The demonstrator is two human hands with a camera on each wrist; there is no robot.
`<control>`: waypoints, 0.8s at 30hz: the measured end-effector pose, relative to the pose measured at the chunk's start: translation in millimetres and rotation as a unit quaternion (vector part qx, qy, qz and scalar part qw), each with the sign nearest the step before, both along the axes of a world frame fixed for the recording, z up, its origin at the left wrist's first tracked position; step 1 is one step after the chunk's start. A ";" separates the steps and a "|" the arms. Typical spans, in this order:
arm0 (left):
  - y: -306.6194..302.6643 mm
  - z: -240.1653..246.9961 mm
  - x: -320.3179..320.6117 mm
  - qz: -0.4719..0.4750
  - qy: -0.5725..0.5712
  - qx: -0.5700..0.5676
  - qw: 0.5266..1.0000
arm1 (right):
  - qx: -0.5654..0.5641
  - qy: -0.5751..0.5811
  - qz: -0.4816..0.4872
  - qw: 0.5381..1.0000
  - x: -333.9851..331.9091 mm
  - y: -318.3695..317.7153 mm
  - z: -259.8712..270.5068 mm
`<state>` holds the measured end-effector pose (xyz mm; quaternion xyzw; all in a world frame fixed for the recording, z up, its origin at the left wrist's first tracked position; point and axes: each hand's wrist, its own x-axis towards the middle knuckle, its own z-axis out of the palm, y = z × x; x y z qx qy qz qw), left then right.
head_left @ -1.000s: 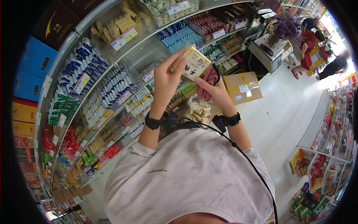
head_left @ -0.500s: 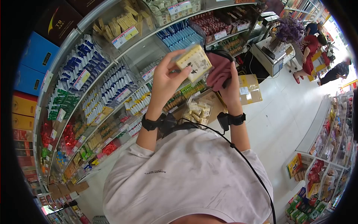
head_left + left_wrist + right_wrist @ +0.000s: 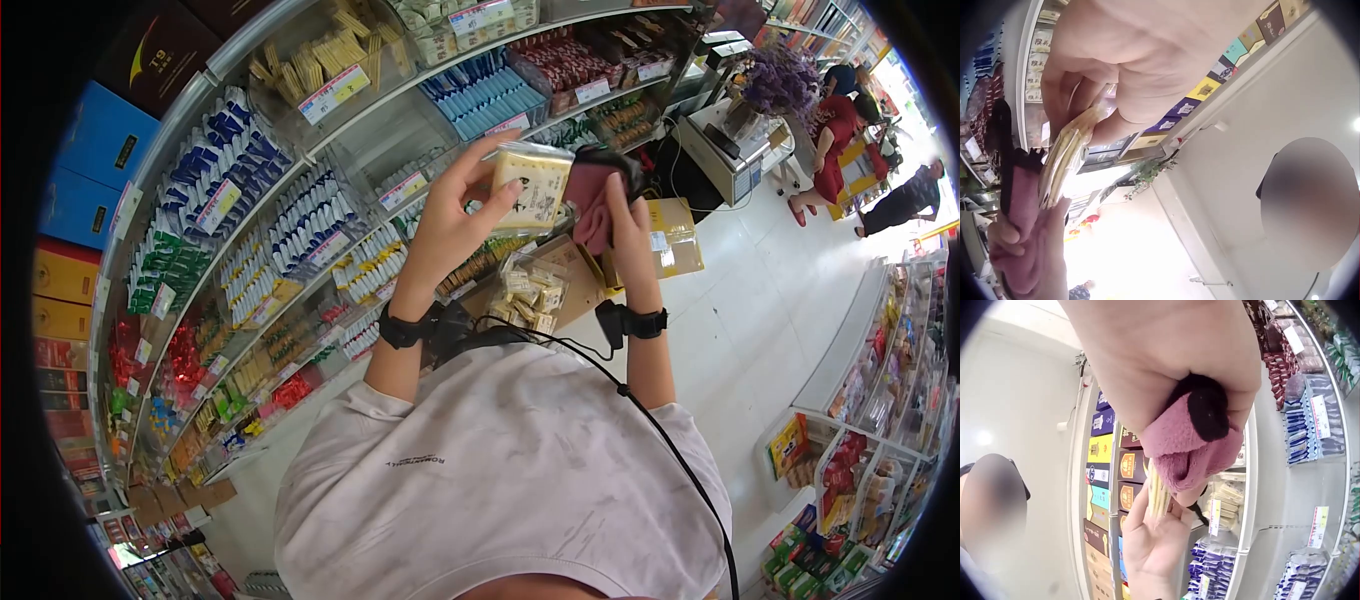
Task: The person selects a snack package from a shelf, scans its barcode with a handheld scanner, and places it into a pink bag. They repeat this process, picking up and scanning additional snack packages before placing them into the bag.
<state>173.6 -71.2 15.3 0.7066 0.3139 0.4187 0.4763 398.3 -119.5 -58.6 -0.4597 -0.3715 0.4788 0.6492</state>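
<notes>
In the head view the left hand [image 3: 449, 222] holds a clear-wrapped packet of pale crackers [image 3: 531, 190] between thumb and fingers, its printed face turned up. Just right of it, the right hand [image 3: 632, 243] grips a folded pink cloth [image 3: 592, 205] with a black part at its upper edge. Seen edge-on in the left wrist view, the packet [image 3: 1066, 153] shows several stacked layers, the cloth [image 3: 1025, 200] close beside it. The right wrist view shows the cloth [image 3: 1194, 447] bunched under the right hand, overlapping the packet's near end.
Curved shelves [image 3: 330, 150] of wrapped snacks run along the left. Below the hands sits a clear bag of small packets [image 3: 530, 292], beside a taped carton [image 3: 675, 238]. A counter machine [image 3: 722, 150] and people [image 3: 835, 130] are at the upper right; another shelf [image 3: 880, 350] stands right.
The right hand drew away from the packet to the right with the cloth, which opened out and is now more folded. The packet tilted more upright in the left hand.
</notes>
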 end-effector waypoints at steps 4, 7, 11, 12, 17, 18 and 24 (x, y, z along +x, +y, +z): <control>-8.4 1.6 3.9 -0.066 0.088 -0.017 0.994 | -0.010 -0.004 0.014 1.000 0.6 -5.3 4.9; -9.0 -10.0 9.1 -0.066 0.123 0.019 0.990 | -0.081 -0.140 0.141 0.977 -3.7 -11.1 16.6; -9.3 -15.5 9.5 -0.030 0.126 -0.039 0.991 | 0.013 -0.103 0.074 0.992 -16.9 -8.9 -0.8; -9.1 -17.9 10.0 -0.021 0.122 -0.053 0.991 | 0.013 -0.107 0.063 0.992 -17.8 -7.7 -2.9; -0.3 -44.2 7.8 0.049 0.116 0.063 0.990 | 0.010 -0.060 0.008 0.998 -18.7 -1.6 -24.9; 0.5 -47.1 4.9 0.066 0.111 0.066 0.989 | 0.019 -0.042 -0.006 0.999 -17.0 3.4 -33.0; -2.6 -47.9 -29.7 0.105 0.076 -0.067 0.989 | -0.173 0.078 -0.057 0.980 9.6 11.9 -205.4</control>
